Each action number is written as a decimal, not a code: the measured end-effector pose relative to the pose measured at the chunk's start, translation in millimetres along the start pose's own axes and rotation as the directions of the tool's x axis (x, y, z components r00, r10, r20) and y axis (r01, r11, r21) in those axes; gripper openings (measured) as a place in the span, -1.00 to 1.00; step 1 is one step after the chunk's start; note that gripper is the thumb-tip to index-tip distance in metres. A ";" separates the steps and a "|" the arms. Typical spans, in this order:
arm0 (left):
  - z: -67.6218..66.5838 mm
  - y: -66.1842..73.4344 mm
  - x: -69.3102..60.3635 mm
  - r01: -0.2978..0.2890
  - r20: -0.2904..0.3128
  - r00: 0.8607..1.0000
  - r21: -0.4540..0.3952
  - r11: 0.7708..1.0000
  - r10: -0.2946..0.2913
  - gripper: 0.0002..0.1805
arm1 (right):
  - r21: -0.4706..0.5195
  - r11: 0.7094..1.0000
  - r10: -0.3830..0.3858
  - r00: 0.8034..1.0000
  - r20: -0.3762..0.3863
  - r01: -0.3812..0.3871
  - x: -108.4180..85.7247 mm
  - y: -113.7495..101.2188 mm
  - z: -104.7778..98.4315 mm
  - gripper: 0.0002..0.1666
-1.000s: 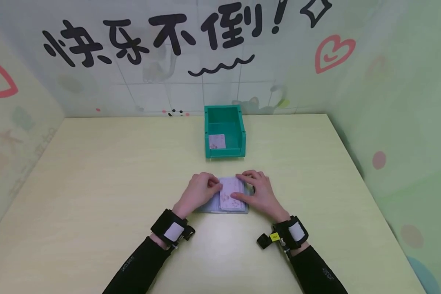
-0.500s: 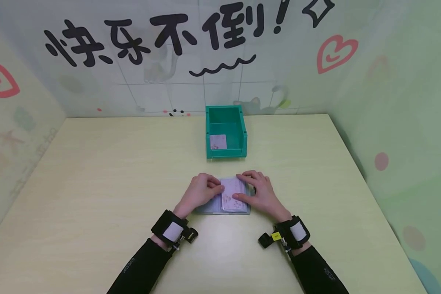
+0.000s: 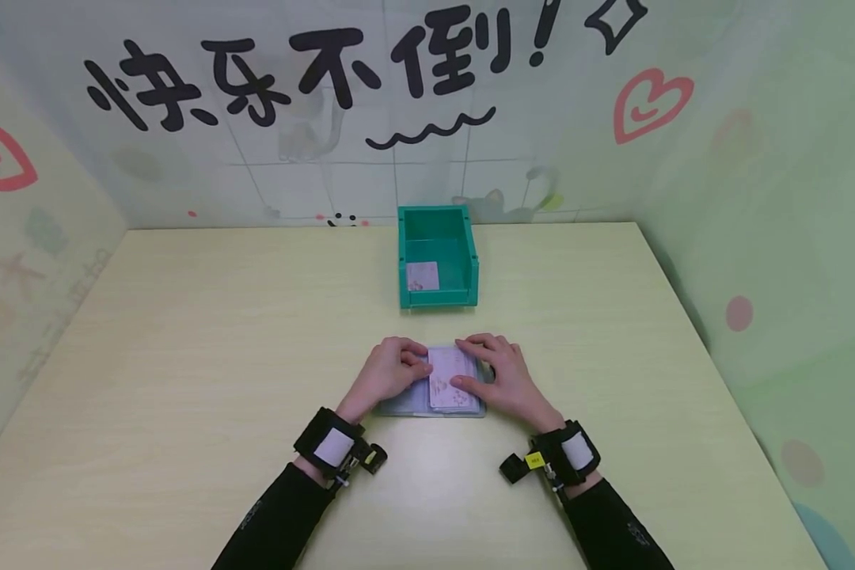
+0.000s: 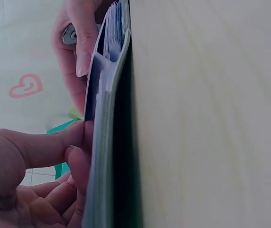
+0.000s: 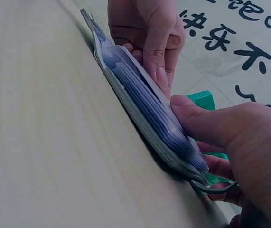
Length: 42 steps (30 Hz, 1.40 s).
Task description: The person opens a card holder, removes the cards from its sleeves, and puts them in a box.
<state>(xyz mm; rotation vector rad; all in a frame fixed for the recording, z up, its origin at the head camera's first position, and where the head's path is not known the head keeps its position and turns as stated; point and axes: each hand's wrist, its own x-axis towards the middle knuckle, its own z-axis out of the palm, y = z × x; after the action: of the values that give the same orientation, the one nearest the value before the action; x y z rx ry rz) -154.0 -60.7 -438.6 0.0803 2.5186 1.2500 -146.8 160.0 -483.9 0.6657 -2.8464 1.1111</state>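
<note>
An open card holder (image 3: 401,402) lies on the table, its cover pale blue-purple. Its thick stack of leaves sits on the right half, topped by a pale purple card (image 3: 450,388) with a floral print. My left hand (image 3: 393,370) pinches the top card's left edge between thumb and index finger; in the left wrist view this edge stands lifted off the leaves below. My right hand (image 3: 502,378) holds the right side, thumb (image 5: 190,111) on the top card and index fingertip at its far edge. A strap (image 5: 216,188) loops near the right fingers, and its metal snap (image 4: 70,35) shows.
Behind the card holder stands a green bin (image 3: 438,298) against the back wall, a pinkish printed card (image 3: 423,276) inside it. Pale wood table (image 3: 221,332) extends around, with printed walls at the back and both sides.
Both hands keep nearly the same places on the card holder. The head view shifts very slightly, and the left wrist turns a little.
</note>
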 end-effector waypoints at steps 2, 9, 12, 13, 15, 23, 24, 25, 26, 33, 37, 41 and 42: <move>0.2 -0.1 0.4 -0.003 -0.001 1.000 0.001 1.000 0.003 -0.69 | -0.004 1.000 -0.010 1.000 -0.005 0.010 -0.4 -0.1 -0.1 -0.30; -0.4 -1.2 1.0 0.016 0.017 1.000 -0.002 1.000 -0.016 -0.68 | -0.030 0.999 -0.031 0.999 -0.033 0.030 -3.8 -0.8 1.7 -0.32; -0.5 -1.9 1.3 0.018 0.028 0.999 -0.008 1.000 -0.018 -0.68 | -0.038 0.999 -0.029 0.999 -0.040 0.028 -4.7 -0.8 2.9 -0.33; -0.6 -1.9 1.2 0.017 0.032 0.999 -0.009 1.000 -0.017 -0.68 | -0.041 0.999 -0.026 0.999 -0.039 0.025 -5.1 -0.9 3.3 -0.33; -0.8 -1.5 0.4 0.010 0.040 0.999 -0.002 1.000 -0.010 -0.67 | -0.037 0.999 -0.019 0.999 -0.039 0.017 -5.7 -0.9 3.7 -0.33; -0.5 0.7 -2.0 -0.055 0.041 0.998 0.018 0.998 0.054 -0.61 | -0.029 0.999 -0.020 0.998 -0.056 0.018 -7.1 -0.4 2.5 -0.34; -0.5 0.5 -1.9 -0.057 0.038 0.998 0.016 0.998 0.056 -0.61 | -0.024 1.000 -0.020 0.998 -0.054 0.019 -6.9 -0.5 2.4 -0.34; -0.8 0.2 -1.5 -0.055 0.033 0.998 0.011 0.998 0.054 -0.61 | -0.018 1.000 -0.020 0.998 -0.053 0.019 -6.8 -0.7 2.3 -0.34; -1.1 -0.2 -1.1 -0.052 0.031 0.998 0.007 0.999 0.052 -0.61 | -0.012 1.000 -0.019 0.999 -0.051 0.018 -6.6 -0.8 2.3 -0.34; -8.5 -2.2 0.5 0.007 0.073 0.997 -0.046 0.999 -0.004 -0.60 | -0.020 1.000 -0.023 0.998 -0.052 0.022 -5.9 -1.1 3.4 -0.36; -17.0 -3.9 0.0 0.050 0.117 0.992 -0.091 0.995 -0.039 -0.62 | -0.020 1.000 -0.025 0.998 -0.056 0.024 -6.4 -0.8 3.6 -0.36; -29.2 -6.2 2.0 0.093 0.163 0.984 -0.129 0.987 -0.071 -0.64 | -0.007 1.000 -0.025 0.998 -0.058 0.025 -5.6 -1.0 3.4 -0.37; -32.8 -6.2 2.5 0.096 0.173 0.982 -0.131 0.987 -0.073 -0.64 | -0.005 1.000 -0.025 0.998 -0.059 0.025 -5.1 -0.7 3.4 -0.37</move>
<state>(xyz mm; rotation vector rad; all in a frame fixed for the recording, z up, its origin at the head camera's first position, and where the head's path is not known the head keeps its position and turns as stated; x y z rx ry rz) -166.1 -89.2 -425.7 0.0430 2.2628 1.3226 -141.3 159.3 -486.8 0.6550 -2.7828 1.1019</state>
